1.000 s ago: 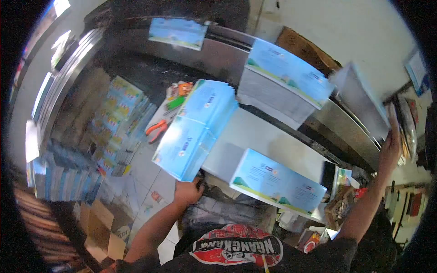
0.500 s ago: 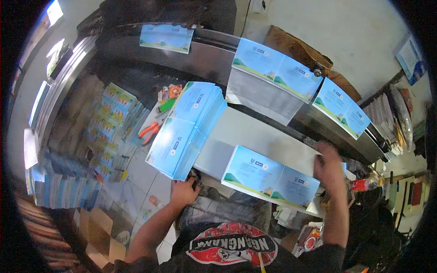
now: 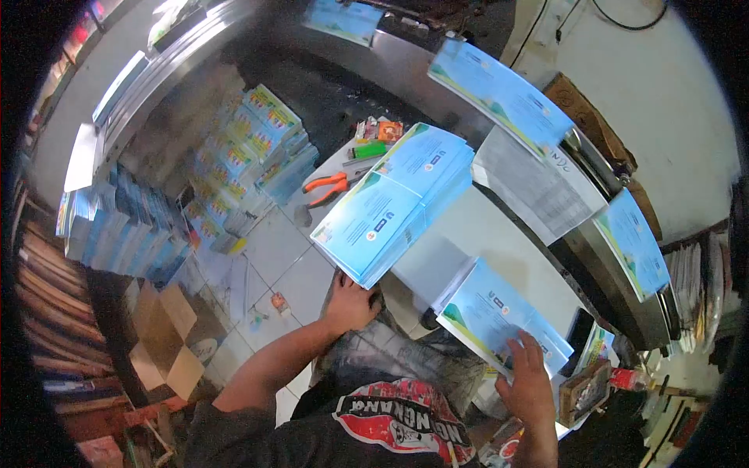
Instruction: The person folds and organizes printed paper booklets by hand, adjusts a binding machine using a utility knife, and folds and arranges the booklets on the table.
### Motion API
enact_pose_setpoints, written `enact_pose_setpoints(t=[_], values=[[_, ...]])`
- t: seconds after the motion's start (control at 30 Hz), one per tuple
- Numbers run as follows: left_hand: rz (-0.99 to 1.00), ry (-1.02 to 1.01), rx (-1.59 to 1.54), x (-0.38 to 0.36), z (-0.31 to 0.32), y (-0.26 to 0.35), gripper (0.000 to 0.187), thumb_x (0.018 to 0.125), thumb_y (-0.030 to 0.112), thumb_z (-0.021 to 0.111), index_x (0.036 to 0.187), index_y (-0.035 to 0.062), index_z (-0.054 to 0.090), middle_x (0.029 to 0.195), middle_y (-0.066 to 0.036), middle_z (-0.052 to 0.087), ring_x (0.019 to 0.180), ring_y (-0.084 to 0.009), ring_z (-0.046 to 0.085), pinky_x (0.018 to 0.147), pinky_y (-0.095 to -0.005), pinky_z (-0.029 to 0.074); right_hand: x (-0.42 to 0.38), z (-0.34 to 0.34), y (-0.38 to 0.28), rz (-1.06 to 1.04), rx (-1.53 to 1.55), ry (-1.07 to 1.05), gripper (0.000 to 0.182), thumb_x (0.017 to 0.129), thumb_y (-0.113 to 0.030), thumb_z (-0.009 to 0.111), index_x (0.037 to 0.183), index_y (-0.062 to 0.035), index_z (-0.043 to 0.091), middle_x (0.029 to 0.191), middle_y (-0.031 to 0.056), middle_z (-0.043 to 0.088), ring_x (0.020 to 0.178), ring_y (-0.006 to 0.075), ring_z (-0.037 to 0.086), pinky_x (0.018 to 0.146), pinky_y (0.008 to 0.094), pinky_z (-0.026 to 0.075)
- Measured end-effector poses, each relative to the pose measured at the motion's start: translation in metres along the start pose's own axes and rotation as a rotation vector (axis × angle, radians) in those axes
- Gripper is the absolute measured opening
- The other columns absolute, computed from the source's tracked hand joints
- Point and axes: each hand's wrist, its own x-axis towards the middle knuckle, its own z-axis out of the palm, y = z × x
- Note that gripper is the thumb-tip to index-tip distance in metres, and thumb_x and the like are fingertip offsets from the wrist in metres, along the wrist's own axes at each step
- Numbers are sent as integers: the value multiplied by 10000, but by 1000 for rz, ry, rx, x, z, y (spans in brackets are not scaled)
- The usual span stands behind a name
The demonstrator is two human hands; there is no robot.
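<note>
My right hand lies with fingers spread on the near edge of a low stack of blue printed sheets, which rests on the white tabletop. My left hand rests on my leg, just below the near corner of a taller stack of blue printed sheets. Its fingers look loosely extended, partly in shadow, with nothing visible in them. Beside the tall stack lie orange-handled pliers and a green lighter.
Behind the table, a dark machine ledge carries more blue sheets and a grey sheet. Piles of printed sheets stand on the left. An open cardboard box sits on the tiled floor. A wooden block and red-labelled bottle are at right.
My right hand has come from the table's right end onto the low stack. The whole view has turned and shifted, and my left hand stays near the tall stack.
</note>
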Motion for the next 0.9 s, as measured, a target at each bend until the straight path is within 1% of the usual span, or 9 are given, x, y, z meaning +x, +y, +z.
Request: enact_pose_setpoints(t=[0.13, 0.17, 0.23, 0.33, 0.43, 0.47, 0.57, 0.67, 0.9], values=[[-18, -2, -11, 3, 4, -2, 500, 836, 407, 602, 1217, 87, 650, 1421, -196, 458, 1373, -375, 328, 1111, -641, 211, -3, -35, 1, 122, 17, -75, 545, 805, -80, 616, 1330, -30, 478, 1443, 204, 450, 1262, 374, 515, 1049, 470, 446], [-18, -1, -3, 3, 3, -1, 514, 838, 405, 597, 1239, 86, 636, 1430, -196, 451, 1372, -377, 333, 1113, -642, 206, 0, -37, 7, 173, -1, 77, 383, 858, -89, 563, 1238, -38, 579, 1264, 192, 613, 1083, 368, 636, 952, 470, 505], [-16, -4, 10, 3, 3, -1, 528, 841, 403, 591, 1262, 85, 621, 1439, -196, 445, 1371, -378, 338, 1115, -643, 200, 8, -60, 15, 235, 1, 168, 314, 881, -96, 546, 1181, -39, 619, 1172, 196, 651, 1036, 370, 651, 915, 459, 516], [33, 204, 22, 2, 9, -2, 448, 789, 379, 648, 1068, 30, 681, 1179, -230, 605, 1185, -417, 508, 1014, -610, 328, 21, -103, 82, 364, -68, 326, 232, 914, -87, 567, 1099, -14, 687, 1032, 233, 690, 955, 339, 685, 805, 373, 518], [60, 238, 33, 5, 6, -3, 435, 801, 369, 652, 1097, 51, 679, 1181, -226, 607, 1179, -418, 512, 1014, -596, 346, 31, -164, 179, 429, -247, 794, 343, 956, -33, 493, 1278, -63, 607, 1192, 189, 659, 1080, 300, 650, 884, 401, 505], [-7, 86, -5, 6, 4, -2, 469, 830, 387, 610, 1186, 82, 637, 1275, -213, 559, 1252, -404, 455, 1064, -618, 268, 33, -177, 210, 279, -457, 1073, 391, 963, -10, 467, 1335, -75, 569, 1257, 176, 637, 1139, 296, 628, 919, 408, 497], [-76, -55, -42, 8, -2, 1, 508, 859, 407, 566, 1278, 121, 597, 1362, -200, 516, 1325, -390, 399, 1114, -640, 185, 58, -209, 249, 112, -657, 1129, 374, 986, -106, 458, 1343, -53, 559, 1397, 176, 538, 1299, 287, 508, 1086, 376, 388], [-78, -35, -33, 8, 6, 0, 506, 861, 413, 562, 1279, 129, 604, 1355, -200, 523, 1326, -389, 396, 1119, -637, 175, 91, -168, 276, 168, -163, 1011, 398, 964, -39, 449, 1344, -62, 565, 1393, 160, 546, 1289, 289, 519, 1094, 377, 382], [-71, -69, -29, 6, 5, 1, 496, 864, 427, 563, 1240, 113, 644, 1380, -186, 512, 1345, -377, 380, 1138, -625, 151, 69, -71, 258, 321, -337, 644, 399, 860, 25, 547, 1250, -44, 600, 1292, 197, 591, 1199, 385, 555, 1050, 423, 425]])
